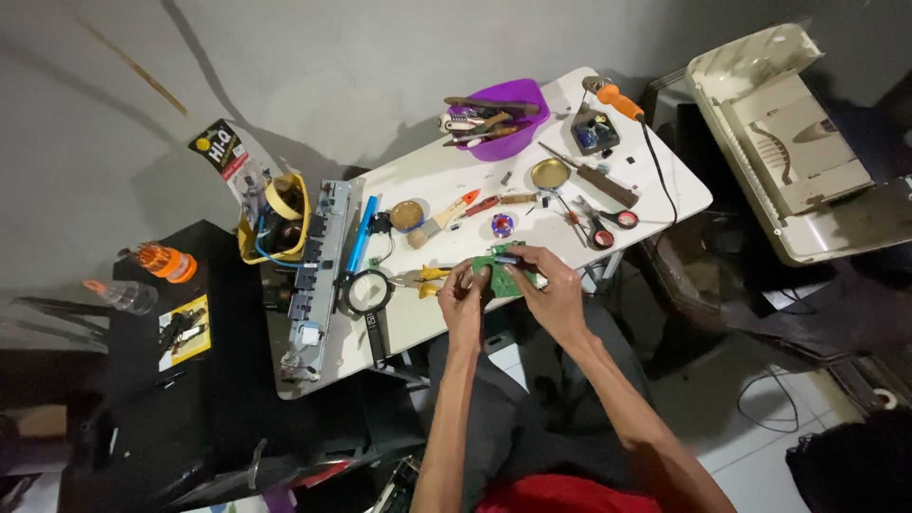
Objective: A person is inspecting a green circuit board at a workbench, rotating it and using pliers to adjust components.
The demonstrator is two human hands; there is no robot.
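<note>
Green circuit board point(501, 269) sits at the near edge of the white table point(665, 180), held up betw. both hands. Left hand point(463, 302) pinches its left edge, fingers closed on it. Right hand point(554, 290) covers the board's right side, fingers curled together on a small dark part or tool tip resting on the board top; can't tell which, too small.

How far along, judging by the layout: work looks mid-way. Board is in hand and tools are spread out, but the orange-handled soldering iron point(616, 99) lies well away at the far right corner, untouched. What's been done on the board itself can't be read.

Just left of the grip: yellow-handled pliers point(427, 278), then a black magnifier point(367, 290). Just beyond the grip: small purple ring point(503, 225), a brush point(442, 217). Further right: red-handled scissors point(606, 226), brass tin lid point(549, 174). Far side: purple bowl point(508, 119) full of tools. Well left: long grey component strip point(318, 275), yellow tape roll point(280, 214).

Hidden or unclear: most of the board under the fingers, its components blurred. Beige plastic housing point(788, 142) at right is cut by the frame edge. Floor area under the table is dark.
</note>
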